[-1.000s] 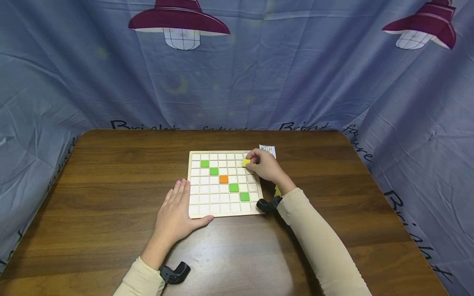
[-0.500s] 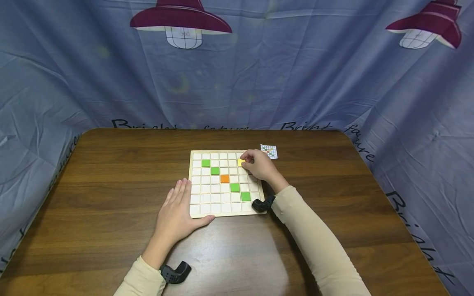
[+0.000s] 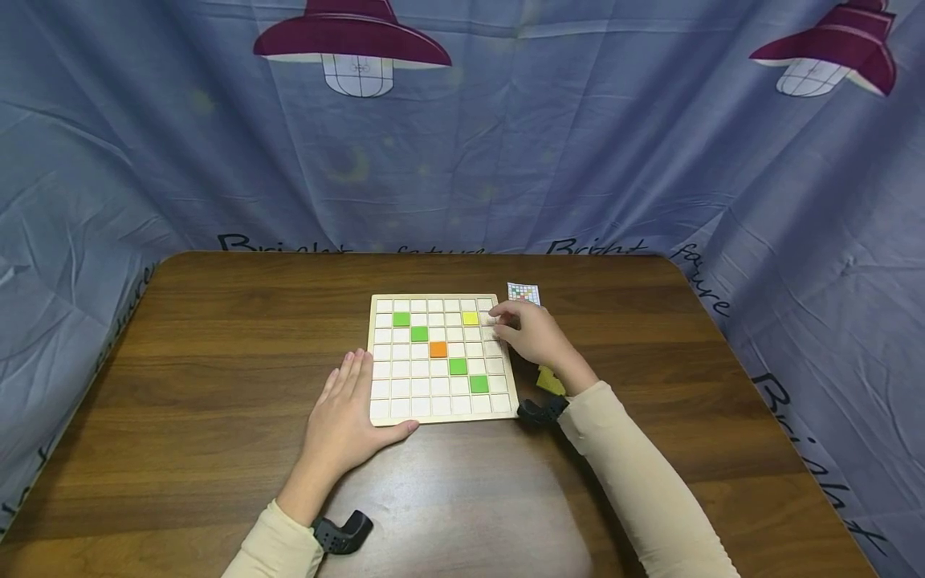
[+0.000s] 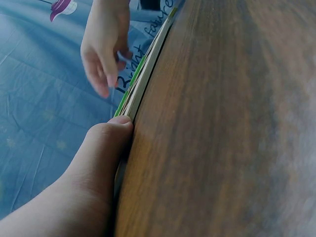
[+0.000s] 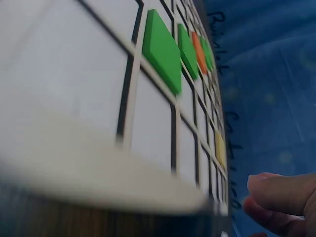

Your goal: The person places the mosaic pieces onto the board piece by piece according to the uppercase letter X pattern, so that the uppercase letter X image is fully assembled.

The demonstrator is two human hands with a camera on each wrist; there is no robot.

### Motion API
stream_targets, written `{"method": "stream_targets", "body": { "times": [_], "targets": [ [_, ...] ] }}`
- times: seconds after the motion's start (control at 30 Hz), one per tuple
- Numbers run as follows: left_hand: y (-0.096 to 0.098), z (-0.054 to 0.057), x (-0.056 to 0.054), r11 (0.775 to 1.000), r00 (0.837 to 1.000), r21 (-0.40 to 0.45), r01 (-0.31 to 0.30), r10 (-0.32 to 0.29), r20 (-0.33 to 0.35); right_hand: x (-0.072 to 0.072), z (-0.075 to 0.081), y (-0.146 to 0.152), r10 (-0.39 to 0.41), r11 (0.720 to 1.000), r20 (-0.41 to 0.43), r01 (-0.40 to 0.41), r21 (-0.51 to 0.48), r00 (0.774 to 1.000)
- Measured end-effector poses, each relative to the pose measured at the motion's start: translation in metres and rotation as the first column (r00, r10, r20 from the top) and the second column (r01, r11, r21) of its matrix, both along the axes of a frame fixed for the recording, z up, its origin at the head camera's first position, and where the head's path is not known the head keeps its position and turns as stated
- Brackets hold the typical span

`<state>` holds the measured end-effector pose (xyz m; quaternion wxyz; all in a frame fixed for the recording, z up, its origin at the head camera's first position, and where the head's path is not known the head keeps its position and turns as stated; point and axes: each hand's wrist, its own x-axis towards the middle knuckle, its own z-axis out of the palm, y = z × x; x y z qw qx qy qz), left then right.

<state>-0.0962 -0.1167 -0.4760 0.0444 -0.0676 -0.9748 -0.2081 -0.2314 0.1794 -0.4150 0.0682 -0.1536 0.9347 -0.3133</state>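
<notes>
Six tiles [image 3: 438, 349] already sit in the board [image 3: 421, 387]; yellow pieces [image 3: 551, 380] remain outside. Left hand [image 3: 341, 425], fingers straight, touches the board; right hand [image 3: 533, 331], fingers slightly parted, holds nothing.

"Bright future" [image 4: 130, 68] on blue curtain [image 3: 462, 160]

From over here I see a long cream fabric left sleeve [image 3: 278, 542], kinda creased, and a matching cream right sleeve [image 3: 646, 482]. Bare left hand [image 3: 345, 421] and right hand [image 3: 536, 333], plus a chunky, hook-shaped black left wrist unit [image 3: 344, 534] and similar right wrist unit [image 3: 542, 411].
</notes>
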Motion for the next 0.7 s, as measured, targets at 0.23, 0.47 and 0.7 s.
{"method": "stream_targets", "body": {
  "times": [0.23, 0.47, 0.7],
  "targets": [
    [0.0, -0.001, 0.0, 1.0, 1.0, -0.006, 0.003, -0.003, 0.004, 0.018, 0.002, 0.046, -0.053, 0.997, -0.046, 0.055, 0.056, 0.998],
    [0.0, 0.0, 0.0, 1.0, 1.0, -0.005, 0.005, -0.005, 0.006, 0.034, -0.004, 0.074, -0.062, 0.984, 0.003, 0.061, 0.166, 0.998],
    [0.001, 0.0, 0.0, 1.0, 1.0, -0.001, 0.006, -0.006, 0.003, 0.041, -0.011, 0.08, -0.079, 0.982, 0.03, 0.072, 0.176, 0.996]
  ]
}}
